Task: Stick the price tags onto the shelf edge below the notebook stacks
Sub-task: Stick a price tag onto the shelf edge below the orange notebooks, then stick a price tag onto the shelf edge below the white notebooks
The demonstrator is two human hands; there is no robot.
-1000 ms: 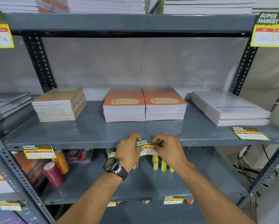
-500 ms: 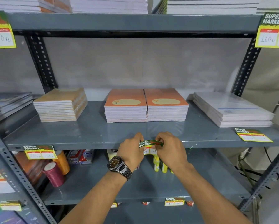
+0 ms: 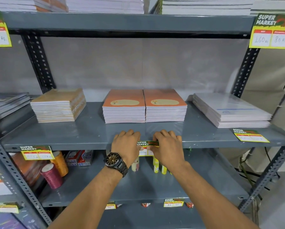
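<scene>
A green and yellow price tag (image 3: 146, 147) lies flat against the front edge of the grey shelf (image 3: 89, 143), below two orange notebook stacks (image 3: 144, 106). My left hand (image 3: 126, 145) presses its left end and my right hand (image 3: 167, 146) presses its right end, fingers resting over the shelf lip. Both hands cover the tag's ends. Another tag (image 3: 37, 152) is stuck on the edge below the tan notebook stack (image 3: 58, 104). A third tag (image 3: 250, 135) lies loose on the shelf top in front of the white stack (image 3: 230, 109).
Slotted uprights (image 3: 37, 61) frame the shelf. Larger tags (image 3: 272, 31) hang from the upper shelf edge. Thread spools (image 3: 51, 175), small boxes and yellow bottles (image 3: 155, 165) stand on the shelf below. More tags (image 3: 173, 202) sit on the lowest edge.
Both hands have risen a little and pushed the tag, which was bowed between the fingers, flat against the shelf edge. Fingers now rest over the lip.
</scene>
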